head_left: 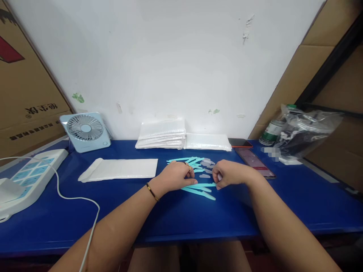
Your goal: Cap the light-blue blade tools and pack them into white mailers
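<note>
Turquoise plastic stick (205, 185), grasped by our left hand (180, 175) and right hand (224, 173) over the blue table (198, 223).
Two more sticks (200, 193) lie nearer us, an uncountable pile (195, 161) beyond; we count one fan (86, 130), two phones (254, 162), and cannot read the lettering (41, 109) on the left carton (31, 83).

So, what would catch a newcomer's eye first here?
Probably the bright turquoise sticks on the blue table, one stretching between the left hand and right hand. Next, perhaps the white packets stacked by the wall, and the light-blue fan standing to the left.
</note>
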`<state>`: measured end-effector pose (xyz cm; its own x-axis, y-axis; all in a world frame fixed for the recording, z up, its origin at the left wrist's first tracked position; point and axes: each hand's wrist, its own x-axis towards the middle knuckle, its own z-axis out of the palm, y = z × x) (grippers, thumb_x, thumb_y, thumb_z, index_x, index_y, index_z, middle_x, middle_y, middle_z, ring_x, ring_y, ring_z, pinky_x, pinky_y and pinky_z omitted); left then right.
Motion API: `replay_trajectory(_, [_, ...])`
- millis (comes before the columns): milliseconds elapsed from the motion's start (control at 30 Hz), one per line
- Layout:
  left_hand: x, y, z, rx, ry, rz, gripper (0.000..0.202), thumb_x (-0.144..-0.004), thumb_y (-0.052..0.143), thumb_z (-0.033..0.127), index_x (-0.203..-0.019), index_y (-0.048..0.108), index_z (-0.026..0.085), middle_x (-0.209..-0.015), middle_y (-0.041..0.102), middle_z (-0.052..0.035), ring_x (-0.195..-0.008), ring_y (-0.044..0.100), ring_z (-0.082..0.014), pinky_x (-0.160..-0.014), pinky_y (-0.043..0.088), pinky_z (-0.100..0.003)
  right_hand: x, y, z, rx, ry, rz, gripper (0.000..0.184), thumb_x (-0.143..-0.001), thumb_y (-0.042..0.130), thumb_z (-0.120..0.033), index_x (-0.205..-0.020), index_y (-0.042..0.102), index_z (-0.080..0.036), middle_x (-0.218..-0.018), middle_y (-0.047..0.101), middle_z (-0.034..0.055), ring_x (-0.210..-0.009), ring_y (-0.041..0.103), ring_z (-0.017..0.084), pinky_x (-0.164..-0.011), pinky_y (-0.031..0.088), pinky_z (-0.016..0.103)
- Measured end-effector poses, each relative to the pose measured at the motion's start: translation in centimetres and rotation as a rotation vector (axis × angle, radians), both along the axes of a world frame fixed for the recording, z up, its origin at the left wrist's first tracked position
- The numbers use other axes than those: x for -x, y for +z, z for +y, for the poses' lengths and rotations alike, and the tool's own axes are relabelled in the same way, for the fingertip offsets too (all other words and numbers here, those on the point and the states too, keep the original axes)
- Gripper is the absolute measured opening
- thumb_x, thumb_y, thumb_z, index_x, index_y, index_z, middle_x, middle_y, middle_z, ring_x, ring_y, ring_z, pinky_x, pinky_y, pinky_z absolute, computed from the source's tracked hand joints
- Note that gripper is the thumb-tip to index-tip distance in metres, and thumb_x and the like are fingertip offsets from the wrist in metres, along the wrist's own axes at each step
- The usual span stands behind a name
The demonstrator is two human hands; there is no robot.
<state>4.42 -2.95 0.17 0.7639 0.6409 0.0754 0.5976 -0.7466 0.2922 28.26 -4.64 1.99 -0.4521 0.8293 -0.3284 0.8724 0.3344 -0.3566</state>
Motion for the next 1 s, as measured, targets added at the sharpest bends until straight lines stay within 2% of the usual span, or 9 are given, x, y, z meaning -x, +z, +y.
replay_trajectory(67, [-0.3, -0.4, -0.2, 0.0, -0.029, 0.017, 0.024, -0.08, 0.058, 0.045, -0.087, 0.067, 0.024, -0.08, 0.069, 0.0016, -0.076, 0.061, -0.0154, -0.069, 0.038, -0.026, 0.4, -0.1, 0.0, -0.037, 0.013, 0.011, 0.012, -0.06, 0.07, -0.027, -0.069, 0.068, -0.019, -0.065, 0.062, 0.0005, -0.058, 0.053, 0.015, -0.051, 0.034, 0.024])
replay_trajectory(167, [-0.5, -0.6, 0.1, -0.02, -0.012, 0.022, 0.018, -0.084, 0.054, 0.034, -0.084, 0.068, 0.023, -0.079, 0.069, 0.0012, -0.076, 0.061, -0.015, -0.069, 0.037, -0.026, 0.6, -0.1, 0.2, -0.102, 0.016, 0.114, 0.015, -0.065, 0.067, -0.032, -0.071, 0.066, -0.018, -0.065, 0.06, 0.0004, -0.057, 0.05, 0.013, -0.051, 0.034, 0.023])
replay_trajectory(333, [0.2, 0.2, 1.4, -0.168, 0.123, 0.045, 0.023, -0.087, 0.048, 0.028, -0.076, 0.067, 0.02, -0.082, 0.07, -0.0015, -0.079, 0.061, -0.017, -0.07, 0.034, -0.029, -0.3, -0.6, 1.3, -0.168, -0.11, 0.231, 0.021, -0.069, 0.065, -0.038, -0.075, 0.065, -0.017, -0.067, 0.061, 0.0015, -0.059, 0.052, 0.013, -0.051, 0.035, 0.023])
replay_trajectory(433, [1.1, 0.5, 2.1, -0.208, 0.213, 0.038, 0.022, -0.087, 0.049, 0.032, -0.081, 0.067, 0.021, -0.084, 0.069, -0.0013, -0.082, 0.06, -0.0175, -0.073, 0.034, -0.03, -1.1, -1.2, 2.1, -0.179, -0.244, 0.259, 0.029, -0.067, 0.067, -0.043, -0.079, 0.065, -0.017, -0.063, 0.061, 0.0014, -0.053, 0.051, 0.013, -0.049, 0.035, 0.023])
replay_trajectory(533, [1.4, 0.6, 1.9, -0.127, 0.153, -0.019, 0.025, -0.083, 0.055, 0.043, -0.095, 0.065, 0.024, -0.093, 0.068, 0.0001, -0.086, 0.06, -0.0169, -0.075, 0.035, -0.028, -1.4, -1.4, 2.4, -0.236, -0.279, 0.275, 0.039, -0.063, 0.07, -0.048, -0.086, 0.066, -0.017, -0.063, 0.06, 0.001, -0.052, 0.051, 0.013, -0.05, 0.036, 0.024])
replay_trajectory(633, [1.1, 0.5, 1.0, -0.005, -0.031, 0.007, 0.025, -0.077, 0.062, 0.045, -0.09, 0.066, 0.025, -0.092, 0.068, 0.0013, -0.085, 0.061, -0.0157, -0.075, 0.037, -0.026, -1.3, -1.0, 2.0, -0.262, -0.253, 0.297, 0.034, -0.069, 0.065, -0.049, -0.081, 0.068, -0.017, -0.063, 0.06, 0.0015, -0.053, 0.049, 0.012, -0.051, 0.036, 0.024])
replay_trajectory(733, [0.4, 0.1, 0.2, 0.069, -0.109, 0.077, 0.015, -0.076, 0.065, 0.038, -0.079, 0.067, 0.024, -0.078, 0.068, 0.003, -0.073, 0.06, -0.0136, -0.073, 0.037, -0.026, -0.7, -0.3, 1.2, -0.127, -0.189, 0.351, 0.035, -0.075, 0.058, -0.05, -0.08, 0.068, -0.017, -0.059, 0.058, 0.0005, -0.049, 0.047, 0.011, -0.047, 0.035, 0.023])
replay_trajectory(867, [-0.2, -0.3, 0.0, 0.018, 0.006, 0.078, 0.015, -0.08, 0.06, 0.033, -0.074, 0.065, 0.021, -0.074, 0.068, 0.0012, -0.07, 0.06, -0.0145, -0.069, 0.037, -0.027, 0.7, 0.1, 0.3, -0.01, -0.016, 0.353, 0.034, -0.071, 0.063, -0.049, -0.081, 0.07, -0.017, -0.064, 0.061, 0.0008, -0.054, 0.05, 0.012, -0.051, 0.037, 0.022])
replay_trajectory(1000, [-0.1, 0.0, 0.8, -0.047, 0.124, 0.044, 0.018, -0.083, 0.055, 0.034, -0.079, 0.065, 0.02, -0.081, 0.069, -0.0015, -0.075, 0.061, -0.0165, -0.068, 0.037, -0.027, 1.3, -0.2, 0.4, -0.084, 0.042, 0.321, 0.028, -0.073, 0.062, -0.043, -0.075, 0.07, -0.017, -0.063, 0.062, 0.0007, -0.056, 0.05, 0.012, -0.052, 0.035, 0.022])
